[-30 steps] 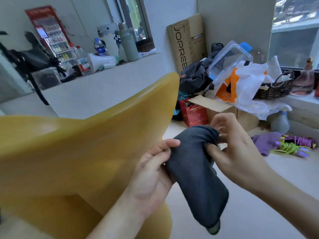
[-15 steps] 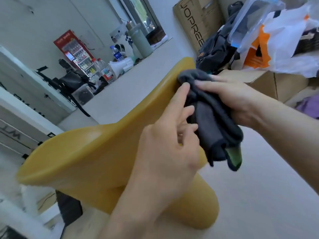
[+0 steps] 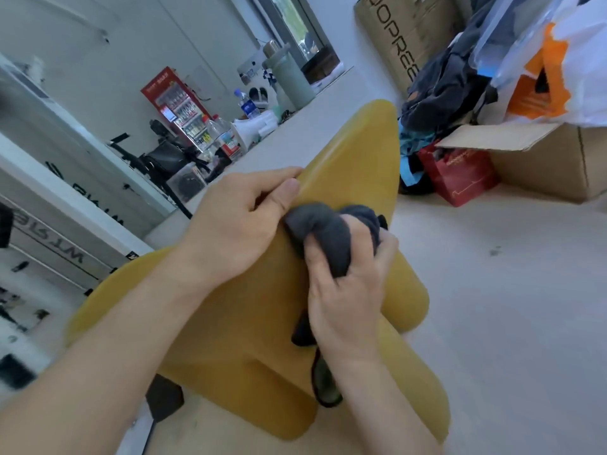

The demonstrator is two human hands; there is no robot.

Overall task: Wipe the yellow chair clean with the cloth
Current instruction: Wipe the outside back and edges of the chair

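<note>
The right hand [image 3: 348, 287] is closed in a tight grip around a bunched dark grey cloth [image 3: 328, 238], pressing it against the sloping face of the yellow chair [image 3: 361, 165]; a loose end of the cloth hangs below the wrist. The left hand [image 3: 236, 224] grips the chair's upper edge just beside the cloth, fingers curled over the rim, thumb on the near face. The chair stands on the pale floor [image 3: 509, 290], tilted in view. Behind it lies a white table [image 3: 289, 133] carrying bottles. To the right, well apart, sit a red bag [image 3: 460, 172] and a cardboard box [image 3: 542, 159].
</note>
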